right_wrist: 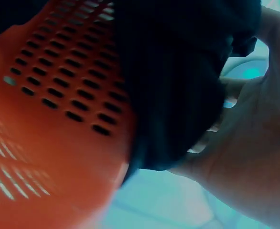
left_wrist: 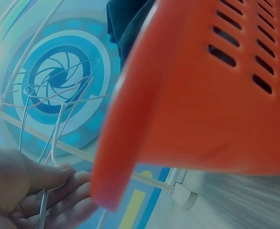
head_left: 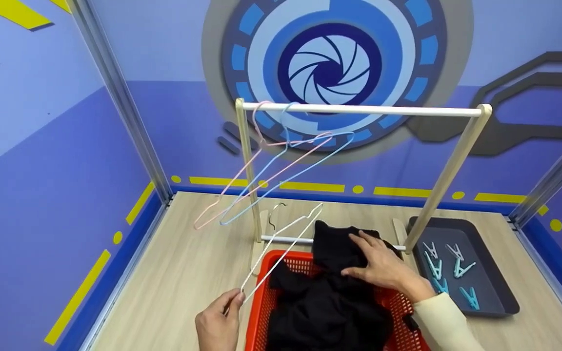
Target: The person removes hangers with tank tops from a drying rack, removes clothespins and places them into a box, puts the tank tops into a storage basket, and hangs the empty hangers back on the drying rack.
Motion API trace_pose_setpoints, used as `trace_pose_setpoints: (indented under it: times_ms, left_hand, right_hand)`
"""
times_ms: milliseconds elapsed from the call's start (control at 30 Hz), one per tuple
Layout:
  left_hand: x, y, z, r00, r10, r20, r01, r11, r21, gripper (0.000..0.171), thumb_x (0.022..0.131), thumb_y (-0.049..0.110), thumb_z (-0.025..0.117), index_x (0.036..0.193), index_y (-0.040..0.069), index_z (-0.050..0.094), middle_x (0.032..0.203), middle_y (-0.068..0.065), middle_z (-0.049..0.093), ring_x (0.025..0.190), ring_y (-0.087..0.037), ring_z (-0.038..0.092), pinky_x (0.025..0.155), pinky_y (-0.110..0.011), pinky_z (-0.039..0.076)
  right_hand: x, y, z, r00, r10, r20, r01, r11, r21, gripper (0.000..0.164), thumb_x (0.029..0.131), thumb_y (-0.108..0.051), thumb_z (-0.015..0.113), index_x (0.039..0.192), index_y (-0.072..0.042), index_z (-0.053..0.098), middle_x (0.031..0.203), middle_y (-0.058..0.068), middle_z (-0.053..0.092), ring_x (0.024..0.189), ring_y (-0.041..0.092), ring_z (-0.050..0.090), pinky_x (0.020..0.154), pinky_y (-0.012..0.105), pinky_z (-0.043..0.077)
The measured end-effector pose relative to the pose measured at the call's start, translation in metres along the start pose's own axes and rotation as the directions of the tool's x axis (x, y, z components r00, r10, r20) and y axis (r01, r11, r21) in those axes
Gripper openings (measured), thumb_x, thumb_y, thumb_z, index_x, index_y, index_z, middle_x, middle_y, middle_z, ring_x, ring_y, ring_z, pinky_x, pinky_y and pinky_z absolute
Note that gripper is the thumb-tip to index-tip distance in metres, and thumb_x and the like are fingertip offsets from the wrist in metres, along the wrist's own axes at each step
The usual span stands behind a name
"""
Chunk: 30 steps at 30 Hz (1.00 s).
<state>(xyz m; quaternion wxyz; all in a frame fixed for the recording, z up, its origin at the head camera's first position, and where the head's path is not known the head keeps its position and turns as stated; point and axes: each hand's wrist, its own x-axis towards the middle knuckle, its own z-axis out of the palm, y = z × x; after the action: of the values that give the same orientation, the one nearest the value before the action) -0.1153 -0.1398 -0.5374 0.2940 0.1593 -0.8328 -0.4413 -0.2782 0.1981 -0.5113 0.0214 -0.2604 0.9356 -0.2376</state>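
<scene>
In the head view my left hand [head_left: 218, 319] pinches one corner of a white wire hanger [head_left: 281, 258] between thumb and fingers. The hanger slants up and away, its metal hook at the far end. My right hand [head_left: 381, 261] rests with spread, fairly straight fingers on a black garment [head_left: 330, 307]. This garment lies bunched in a red basket [head_left: 256, 307], with part of it over the far rim. In the left wrist view the left hand [left_wrist: 39, 191] holds the hanger beside the basket wall. Dark cloth [right_wrist: 173, 86] partly hides the right hand's fingers in the right wrist view.
A rack with a white top bar [head_left: 369, 109] stands behind the basket. From its left end hang a pink hanger [head_left: 234, 178] and a blue hanger [head_left: 261, 195]. At right, a dark grey tray [head_left: 498, 287] holds several clothes pegs [head_left: 464, 268]. Walls enclose the table.
</scene>
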Motion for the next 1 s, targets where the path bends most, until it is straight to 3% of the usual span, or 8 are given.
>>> trace_pose_setpoints:
  times_ms: [133, 267, 533, 767, 1000]
  left_hand:
    - [0.000, 0.001, 0.000, 1.000, -0.006, -0.002, 0.006, 1.000, -0.018, 0.010, 0.087, 0.003, 0.088, 0.095, 0.007, 0.084, 0.084, -0.001, 0.079, 0.073, -0.012, 0.073, 0.061, -0.026, 0.059]
    - [0.001, 0.001, 0.000, 1.000, 0.004, -0.001, -0.004, 0.999, -0.035, 0.009, 0.087, 0.004, 0.087, 0.095, 0.008, 0.084, 0.083, 0.000, 0.079, 0.072, -0.010, 0.072, 0.061, -0.025, 0.058]
    - [0.002, -0.002, 0.000, 0.999, 0.038, -0.008, -0.038, 0.999, -0.039, 0.009, 0.087, 0.006, 0.088, 0.095, 0.008, 0.084, 0.084, -0.001, 0.079, 0.074, -0.012, 0.073, 0.062, -0.025, 0.059]
    - [0.002, -0.001, 0.000, 1.000, 0.026, -0.010, -0.026, 0.999, -0.031, 0.009, 0.087, 0.004, 0.088, 0.095, 0.008, 0.084, 0.083, -0.001, 0.079, 0.074, -0.012, 0.073, 0.063, -0.025, 0.059]
    - [0.002, -0.001, 0.000, 1.000, -0.011, 0.009, 0.011, 1.000, -0.015, 0.011, 0.086, 0.001, 0.087, 0.094, 0.007, 0.084, 0.082, -0.001, 0.079, 0.073, -0.012, 0.073, 0.063, -0.027, 0.060]
  right_hand:
    - [0.004, 0.007, 0.005, 0.999, 0.033, 0.017, -0.033, 0.999, -0.005, 0.089, 0.091, -0.058, 0.080, 0.150, 0.003, 0.054, 0.147, 0.031, 0.055, 0.132, 0.052, 0.054, 0.107, 0.065, 0.046]
    - [0.005, 0.010, 0.008, 1.000, -0.021, -0.013, 0.021, 1.000, -0.013, 0.068, 0.094, -0.046, 0.081, 0.135, 0.005, 0.066, 0.130, 0.026, 0.068, 0.119, 0.046, 0.065, 0.101, 0.060, 0.052]
    - [0.007, 0.016, 0.011, 0.987, -0.141, -0.081, 0.146, 0.988, 0.054, 0.033, 0.098, -0.030, 0.079, 0.121, -0.005, 0.078, 0.113, 0.010, 0.078, 0.103, 0.031, 0.074, 0.087, 0.050, 0.060]
    - [0.006, 0.020, 0.014, 0.988, -0.042, -0.147, 0.066, 0.985, 0.157, 0.020, 0.102, -0.019, 0.074, 0.117, -0.008, 0.082, 0.112, 0.009, 0.078, 0.106, 0.031, 0.073, 0.093, 0.053, 0.059]
    - [0.004, 0.014, 0.014, 0.967, -0.010, -0.256, 0.054, 0.985, 0.162, 0.019, 0.100, -0.014, 0.076, 0.116, -0.005, 0.082, 0.113, 0.009, 0.079, 0.105, 0.031, 0.075, 0.092, 0.051, 0.059]
